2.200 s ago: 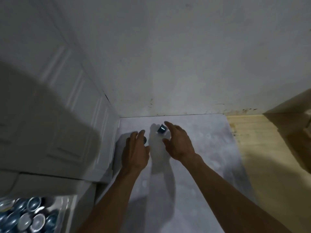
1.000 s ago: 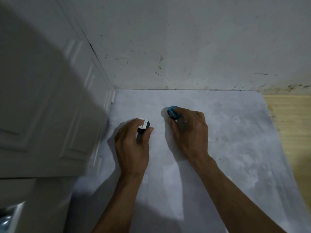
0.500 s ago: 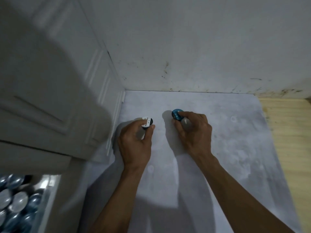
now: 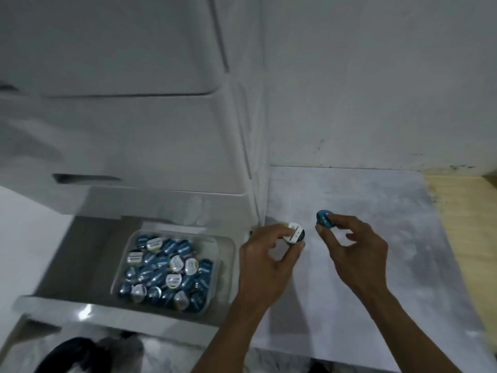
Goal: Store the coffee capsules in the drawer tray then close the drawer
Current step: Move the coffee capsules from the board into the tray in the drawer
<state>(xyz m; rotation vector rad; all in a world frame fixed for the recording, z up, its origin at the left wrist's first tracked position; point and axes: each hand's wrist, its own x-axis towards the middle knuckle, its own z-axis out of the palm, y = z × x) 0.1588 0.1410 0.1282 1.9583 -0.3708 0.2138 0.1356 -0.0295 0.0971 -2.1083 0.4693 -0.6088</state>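
Both hands were loaded, mid-carry toward the open drawer (image 4: 80, 254). The left hand (image 4: 269, 262) pinched a white-lidded capsule (image 4: 294, 232) between thumb and fingers; the right hand (image 4: 355, 251) pinched a blue capsule (image 4: 324, 218) the same way. Both hovered over the pale desk (image 4: 376, 265), to the right of the white drawer unit (image 4: 134, 130).

The clear plastic tray (image 4: 227, 246) sat inside the drawer, already heaped with blue and white-lidded capsules (image 4: 166, 273). Judged step: delivery of these two. The next move called for swinging both hands left, over the tray rim, then releasing low so nothing bounced out. The drawer was yet to be shut.

Motion blur smeared the drawer front (image 4: 80, 310) and the lid print; the lettering was unreadable. A dark shape at the bottom edge (image 4: 70, 354) was cut off, possibly clothing. The capsule bodies were mostly hidden by fingers.
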